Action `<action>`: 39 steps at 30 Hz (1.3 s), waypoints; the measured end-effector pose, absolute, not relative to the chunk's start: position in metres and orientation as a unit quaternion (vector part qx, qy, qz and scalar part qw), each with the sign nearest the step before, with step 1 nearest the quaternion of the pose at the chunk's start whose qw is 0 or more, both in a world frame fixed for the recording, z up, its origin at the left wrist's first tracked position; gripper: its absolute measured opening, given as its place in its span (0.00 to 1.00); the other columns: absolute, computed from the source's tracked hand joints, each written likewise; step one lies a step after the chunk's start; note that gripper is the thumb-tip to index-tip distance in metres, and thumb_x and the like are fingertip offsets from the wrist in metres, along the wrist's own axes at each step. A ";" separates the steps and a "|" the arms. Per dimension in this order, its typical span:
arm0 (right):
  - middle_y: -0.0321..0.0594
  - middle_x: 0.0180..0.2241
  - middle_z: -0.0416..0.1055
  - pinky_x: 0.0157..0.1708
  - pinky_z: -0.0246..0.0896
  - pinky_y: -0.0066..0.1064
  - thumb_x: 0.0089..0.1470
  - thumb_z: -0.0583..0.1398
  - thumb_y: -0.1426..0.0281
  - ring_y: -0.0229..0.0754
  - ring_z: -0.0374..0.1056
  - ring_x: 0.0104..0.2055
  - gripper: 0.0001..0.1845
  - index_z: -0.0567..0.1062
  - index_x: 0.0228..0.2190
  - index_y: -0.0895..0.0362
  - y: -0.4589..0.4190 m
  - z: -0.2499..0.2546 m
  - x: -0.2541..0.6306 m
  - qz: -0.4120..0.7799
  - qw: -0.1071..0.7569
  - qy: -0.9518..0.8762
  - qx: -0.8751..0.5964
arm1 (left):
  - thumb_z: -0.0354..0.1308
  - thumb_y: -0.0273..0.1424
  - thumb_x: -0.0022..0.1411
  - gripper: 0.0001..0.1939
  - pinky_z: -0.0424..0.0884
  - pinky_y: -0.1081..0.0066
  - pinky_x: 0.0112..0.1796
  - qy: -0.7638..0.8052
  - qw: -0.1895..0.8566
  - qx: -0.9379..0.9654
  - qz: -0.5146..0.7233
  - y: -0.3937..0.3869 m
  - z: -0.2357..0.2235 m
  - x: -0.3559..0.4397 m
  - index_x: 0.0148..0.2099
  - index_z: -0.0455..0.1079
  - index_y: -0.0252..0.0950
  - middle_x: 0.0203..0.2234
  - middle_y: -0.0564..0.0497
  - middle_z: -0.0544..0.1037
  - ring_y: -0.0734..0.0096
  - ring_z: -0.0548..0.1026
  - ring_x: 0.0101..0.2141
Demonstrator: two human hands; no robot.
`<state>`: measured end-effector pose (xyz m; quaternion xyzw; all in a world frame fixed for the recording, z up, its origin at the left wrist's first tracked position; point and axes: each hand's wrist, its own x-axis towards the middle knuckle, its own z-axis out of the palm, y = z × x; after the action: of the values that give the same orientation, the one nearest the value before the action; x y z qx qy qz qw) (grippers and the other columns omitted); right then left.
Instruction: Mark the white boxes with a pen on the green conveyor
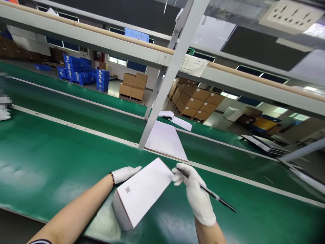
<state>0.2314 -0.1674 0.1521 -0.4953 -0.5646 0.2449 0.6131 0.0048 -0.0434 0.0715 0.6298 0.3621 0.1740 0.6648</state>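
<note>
A flat white box [142, 193] with a small printed code on its lid lies on the green belt [50, 159] in front of me. My left hand [124, 174], in a white glove, rests with fingers stretched along the box's far left edge. My right hand [196, 195], also gloved, is closed on a thin dark pen [210, 193] and touches the box's far right corner.
A grey slanted post [167, 81] of the overhead frame rises just behind the box. White sheets [166, 139] lie beyond it. Another person's gloved hand [4, 115] shows at the far left edge. Cardboard boxes [133, 86] and blue crates [81, 73] stand in the hall behind.
</note>
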 end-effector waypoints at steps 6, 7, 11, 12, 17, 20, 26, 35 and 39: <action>0.32 0.13 0.59 0.14 0.49 0.27 0.47 0.60 0.38 0.36 0.54 0.14 0.32 0.67 0.20 0.55 -0.112 0.156 0.228 0.300 0.506 -0.503 -0.634 | 0.50 0.58 0.60 0.34 0.64 0.75 0.32 0.333 0.701 0.610 0.159 -0.044 0.071 0.005 0.29 0.77 0.31 0.21 0.52 0.77 0.71 0.72 0.26; 0.31 0.12 0.57 0.15 0.49 0.27 0.46 0.60 0.38 0.36 0.53 0.14 0.32 0.65 0.18 0.54 -0.107 0.154 0.227 0.291 0.500 -0.499 -0.645 | 0.50 0.59 0.59 0.35 0.65 0.74 0.33 0.328 0.705 0.607 0.161 -0.042 0.071 0.003 0.30 0.77 0.30 0.23 0.51 0.78 0.69 0.73 0.27; 0.32 0.14 0.57 0.19 0.51 0.29 0.47 0.60 0.38 0.38 0.55 0.17 0.32 0.63 0.17 0.53 -0.103 0.145 0.228 0.263 0.476 -0.511 -0.665 | 0.50 0.64 0.54 0.40 0.69 0.69 0.39 0.306 0.724 0.596 0.164 -0.034 0.058 0.000 0.37 0.79 0.29 0.32 0.44 0.81 0.61 0.77 0.34; 0.32 0.14 0.57 0.19 0.50 0.30 0.47 0.60 0.38 0.38 0.55 0.18 0.32 0.63 0.17 0.53 -0.104 0.144 0.228 0.260 0.474 -0.513 -0.667 | 0.51 0.64 0.54 0.41 0.69 0.68 0.41 0.298 0.729 0.593 0.166 -0.032 0.053 0.001 0.39 0.79 0.29 0.34 0.42 0.81 0.59 0.78 0.37; 0.32 0.14 0.56 0.19 0.49 0.30 0.47 0.59 0.38 0.39 0.53 0.17 0.32 0.63 0.17 0.53 -0.108 0.145 0.226 0.243 0.442 -0.531 -0.681 | 0.55 0.65 0.50 0.42 0.70 0.62 0.48 0.296 0.747 0.567 0.183 -0.025 0.036 0.006 0.43 0.78 0.28 0.39 0.39 0.81 0.53 0.78 0.43; 0.33 0.14 0.57 0.19 0.50 0.31 0.47 0.57 0.38 0.39 0.54 0.18 0.32 0.63 0.16 0.53 -0.108 0.149 0.224 0.223 0.424 -0.543 -0.690 | 0.55 0.65 0.51 0.42 0.70 0.62 0.49 0.299 0.742 0.569 0.190 -0.025 0.033 0.007 0.44 0.77 0.28 0.41 0.39 0.80 0.53 0.78 0.44; 0.34 0.15 0.59 0.22 0.55 0.32 0.48 0.56 0.36 0.41 0.57 0.19 0.33 0.62 0.16 0.53 -0.108 0.151 0.222 0.199 0.426 -0.551 -0.690 | 0.55 0.63 0.52 0.40 0.70 0.61 0.50 0.297 0.747 0.561 0.199 -0.026 0.032 0.006 0.44 0.77 0.29 0.42 0.40 0.80 0.53 0.77 0.45; 0.37 0.17 0.66 0.19 0.59 0.31 0.52 0.59 0.42 0.40 0.58 0.17 0.29 0.72 0.26 0.57 -0.120 0.165 0.217 0.208 0.533 -0.513 -0.640 | 0.62 0.61 0.47 0.41 0.69 0.59 0.52 0.299 0.790 0.485 0.225 -0.019 0.027 0.005 0.45 0.75 0.26 0.44 0.34 0.78 0.51 0.77 0.46; 0.44 0.36 0.75 0.35 0.70 0.37 0.64 0.51 0.56 0.46 0.71 0.33 0.18 0.73 0.39 0.56 -0.140 0.180 0.170 0.181 0.462 -0.654 -0.571 | 0.60 0.59 0.53 0.38 0.68 0.60 0.52 0.287 0.786 0.500 0.224 -0.020 0.028 0.003 0.46 0.75 0.27 0.44 0.38 0.79 0.52 0.75 0.47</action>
<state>0.1698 -0.1402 0.1803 -0.5706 -0.6540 0.1809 0.4625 0.0028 -0.0195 0.0281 0.4999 0.2874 0.2241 0.7857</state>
